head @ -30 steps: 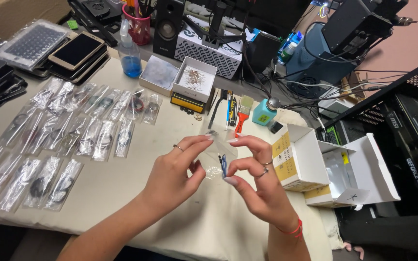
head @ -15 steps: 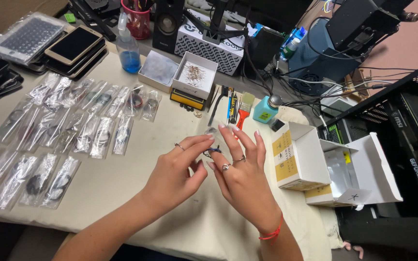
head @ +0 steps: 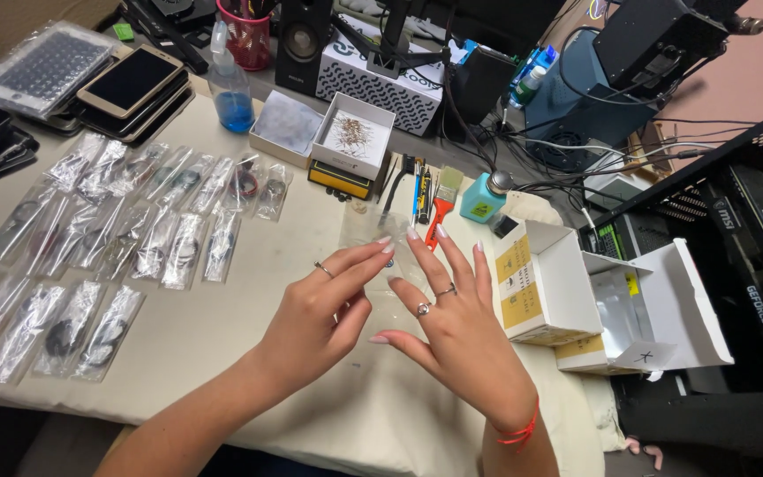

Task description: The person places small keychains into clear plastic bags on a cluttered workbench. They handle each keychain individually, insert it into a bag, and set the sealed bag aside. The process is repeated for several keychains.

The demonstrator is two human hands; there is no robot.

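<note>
My left hand (head: 320, 309) pinches the edge of a small clear plastic bag (head: 371, 237) between thumb and forefinger, just above the cloth-covered table (head: 249, 327). My right hand (head: 454, 331) lies beside it with its fingers spread flat against the bag's right side; the thumb sticks out below. Both hands wear rings, and the right wrist has a red string. What is inside the bag is hidden or too small to tell.
Rows of clear bags with small parts (head: 125, 243) cover the table's left. A small open box of metal bits (head: 352, 134), a blue-liquid bottle (head: 231, 93), a teal bottle (head: 482, 199) and hand tools (head: 426, 199) stand behind. White cardboard boxes (head: 567, 291) sit right, phones (head: 130, 79) far left.
My right hand has gone from pinching a small item with the left hand to spreading its fingers flat. Both hands moved slightly away from me, toward the tools.
</note>
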